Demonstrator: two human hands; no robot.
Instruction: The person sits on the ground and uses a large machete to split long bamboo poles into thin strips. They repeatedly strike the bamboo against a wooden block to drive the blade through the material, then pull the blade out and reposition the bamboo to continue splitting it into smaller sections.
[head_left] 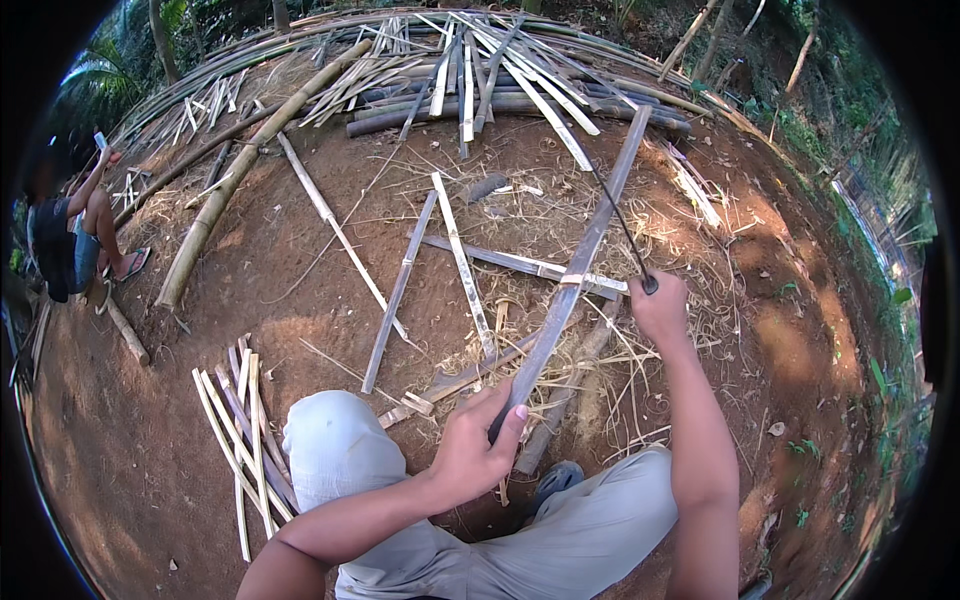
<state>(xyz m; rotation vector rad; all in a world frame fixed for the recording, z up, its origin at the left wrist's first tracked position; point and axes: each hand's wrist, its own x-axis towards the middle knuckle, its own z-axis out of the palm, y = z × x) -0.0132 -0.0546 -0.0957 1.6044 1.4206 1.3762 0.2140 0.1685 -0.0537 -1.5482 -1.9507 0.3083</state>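
Pale grey cloth trousers (345, 450) sit closest to us, and at near left we spot pale split-bamboo strips (255, 400) bunched on reddish-brown earth (140, 430). Moving right, our left hand (470, 445) is curled round the near end of a long, flat, grey-brown bamboo slat (584, 245). Here's the key line: the slat's long axis runs from that grip away to the far right. Over its far half slants a thin, dark-bladed knife (626, 235); whether it touches, we can't tell. At right, our right hand (662, 310) is closed firmly round the handle, nearer the slat's middle, so we judge any stroke hinges on that crossing.
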